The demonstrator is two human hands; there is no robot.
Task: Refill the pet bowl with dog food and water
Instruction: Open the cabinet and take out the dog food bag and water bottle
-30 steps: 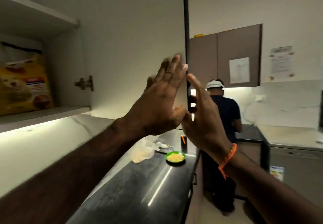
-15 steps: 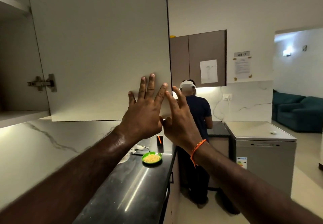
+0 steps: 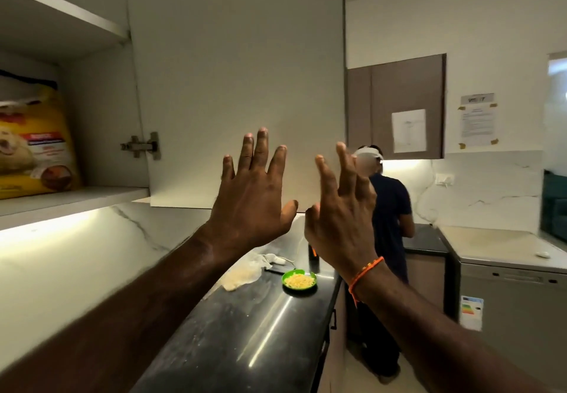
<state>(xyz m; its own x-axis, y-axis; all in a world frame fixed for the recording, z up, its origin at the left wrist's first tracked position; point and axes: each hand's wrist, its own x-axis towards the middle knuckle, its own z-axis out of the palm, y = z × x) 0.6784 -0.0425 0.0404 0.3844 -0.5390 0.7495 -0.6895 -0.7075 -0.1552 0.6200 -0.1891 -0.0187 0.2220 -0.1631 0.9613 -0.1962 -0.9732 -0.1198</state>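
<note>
The dog food bag (image 3: 29, 144), yellow with a dog's face printed on it, stands upright on the lower shelf (image 3: 73, 197) of the open wall cupboard at the far left, only partly in frame. The green bowl (image 3: 299, 282) sits well away from it, down on the dark tabletop (image 3: 245, 340), filled with pale yellow pieces. Just beside the bowl on its left lies a crumpled clear plastic bag (image 3: 242, 274) with pale contents, and behind the bowl stands a small dark bottle (image 3: 313, 253).

Both hands are raised in front of the white cupboard door (image 3: 236, 85), which stands swung out on its metal hinge (image 3: 142, 146). The left hand (image 3: 251, 196) has its fingers (image 3: 260, 153) straight and spread wide, palm toward the door, holding nothing; whether it touches the door cannot be told. The right hand (image 3: 340, 211) is at the door's free edge, its fingers (image 3: 346, 165) straight and loosely spread, also holding nothing. An orange thread band (image 3: 365, 273) circles the right wrist.

Farther back another person (image 3: 389, 214) in a dark shirt stands at the far tabletop under brown wall cupboards (image 3: 395, 104) that carry a taped sheet of paper. A steel appliance (image 3: 509, 285) stands at the right.
</note>
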